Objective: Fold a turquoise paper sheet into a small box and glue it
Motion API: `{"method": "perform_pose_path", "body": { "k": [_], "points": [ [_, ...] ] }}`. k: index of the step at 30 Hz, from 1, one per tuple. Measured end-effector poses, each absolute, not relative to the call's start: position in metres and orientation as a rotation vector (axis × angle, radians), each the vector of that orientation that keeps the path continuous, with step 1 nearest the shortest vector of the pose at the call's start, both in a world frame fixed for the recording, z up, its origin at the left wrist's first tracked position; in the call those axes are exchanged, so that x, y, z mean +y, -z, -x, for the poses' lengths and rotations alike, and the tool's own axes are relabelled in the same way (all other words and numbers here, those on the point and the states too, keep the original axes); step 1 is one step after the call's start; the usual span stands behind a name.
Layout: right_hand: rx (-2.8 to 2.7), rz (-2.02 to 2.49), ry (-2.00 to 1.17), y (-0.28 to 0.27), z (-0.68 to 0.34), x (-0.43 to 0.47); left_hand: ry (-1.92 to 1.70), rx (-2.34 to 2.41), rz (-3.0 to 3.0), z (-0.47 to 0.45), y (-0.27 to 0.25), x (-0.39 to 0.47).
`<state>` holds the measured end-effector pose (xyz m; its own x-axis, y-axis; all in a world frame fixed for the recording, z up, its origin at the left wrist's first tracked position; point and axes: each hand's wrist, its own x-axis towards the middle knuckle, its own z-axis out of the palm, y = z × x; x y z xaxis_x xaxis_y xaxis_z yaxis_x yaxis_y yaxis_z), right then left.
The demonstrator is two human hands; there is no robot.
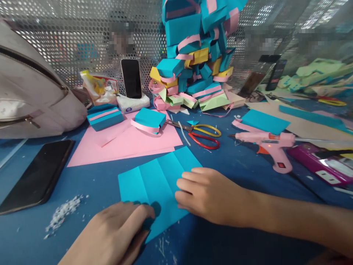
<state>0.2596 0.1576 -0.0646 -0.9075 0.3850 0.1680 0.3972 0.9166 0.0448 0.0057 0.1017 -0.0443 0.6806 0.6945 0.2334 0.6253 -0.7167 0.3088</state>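
Observation:
A blue sheet of paper (162,184) with several straight creases lies on the table in front of me, slightly tilted. My left hand (118,224) is at its near left edge, fingers bent and closed on the paper. From the right, my right hand (212,195) reaches over the sheet's right side with its fingers curled against it; the thumb is hidden. Just beyond the sheet lie scissors (190,129) with one yellow and one red handle. Folded blue paper boxes with pink strips, one nearer (149,118) and one at left (106,117), rest on pink paper (135,143).
A pink glue gun (271,141) and a purple power strip (322,165) lie at right. At left are a dark phone (38,173), white crumbs (64,213) and a pale backpack (35,81). A tall paper-box stack (183,31) stands at the back before a perforated metal screen.

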Motion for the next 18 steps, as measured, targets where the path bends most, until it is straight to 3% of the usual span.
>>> {"method": "perform_pose_path", "body": {
  "k": [18],
  "points": [
    [-2.907,0.47,0.115,0.069,-0.263,0.163,-0.405,0.765,-3.101,0.005,0.053,0.108]
  ]
}}
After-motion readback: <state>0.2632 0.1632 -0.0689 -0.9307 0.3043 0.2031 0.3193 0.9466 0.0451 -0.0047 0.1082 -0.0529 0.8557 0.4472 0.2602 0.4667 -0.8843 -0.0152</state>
